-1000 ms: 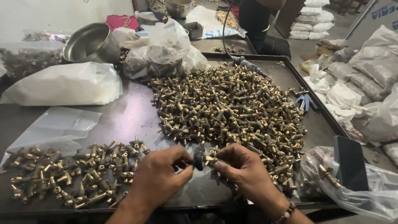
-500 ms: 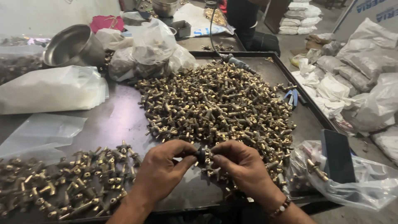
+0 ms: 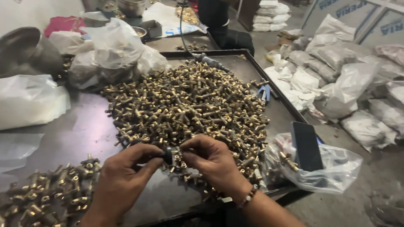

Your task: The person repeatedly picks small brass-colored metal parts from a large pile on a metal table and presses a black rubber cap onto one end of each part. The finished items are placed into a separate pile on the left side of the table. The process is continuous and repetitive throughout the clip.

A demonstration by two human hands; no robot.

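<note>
Left hand: the left hand (image 3: 122, 180) comes up from the bottom edge, thumb and forefinger pinched shut on one end of a small fitting (image 3: 169, 155).
Right hand: the right hand (image 3: 212, 162), with a bead bracelet (image 3: 248, 196) at the wrist, has its fingertips closed on the other end of the same fitting.
Fitting: a short brass piece with a dark, dull part at the left-hand side; it is held just above the near edge of the big heap, between both hands. Finer detail is too small to tell.
Small pile: a loose pile of brass fittings (image 3: 46, 197) lies left of the left hand, at the near-left corner of the table (image 3: 80, 134).
Big heap: the heap of brass fittings (image 3: 189, 105) spreads across the middle of the dark metal table, touching the right hand's knuckles.
Right edge: a clear plastic bag (image 3: 332, 168) with a few fittings hangs off the table's right side, and a dark phone (image 3: 306, 146) lies on it.
Blue pliers: the pliers (image 3: 264, 91) lie just beside the heap's far-right side.
Far left: white plastic bags (image 3: 113, 50) and a metal bowl (image 3: 23, 48) sit behind the heap.
Floor: filled white sacks (image 3: 336, 80) lie on the floor to the right.
</note>
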